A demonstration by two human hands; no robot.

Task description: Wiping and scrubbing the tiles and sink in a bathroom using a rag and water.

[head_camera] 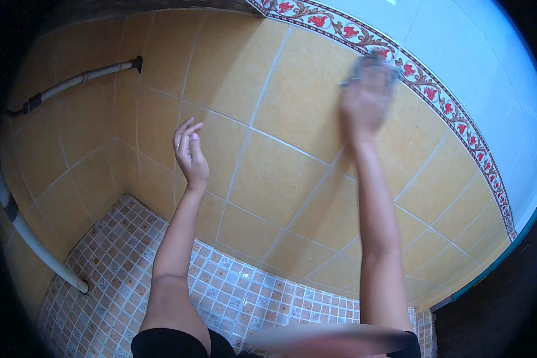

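Note:
My right hand [368, 105], blurred, presses a greyish cloth or scrubbing pad [372, 67] against the upper part of the yellow tiled wall [291, 165]. The pad touches the lower edge of a floral border strip [430, 93] with red flowers; its exact kind is too blurred to tell. To the left, my left hand [190, 150] is raised in front of the wall with loosely bent fingers and a ring on one of them. Nothing is in it.
A white pipe with dark joints [87, 78] runs along the left wall. Another white pipe [44, 248] reaches down to the small-patterned tile floor [232, 297]. Light blue wall [465, 58] lies above the border, and a dark doorway [487, 291] with a teal edge stands at lower right.

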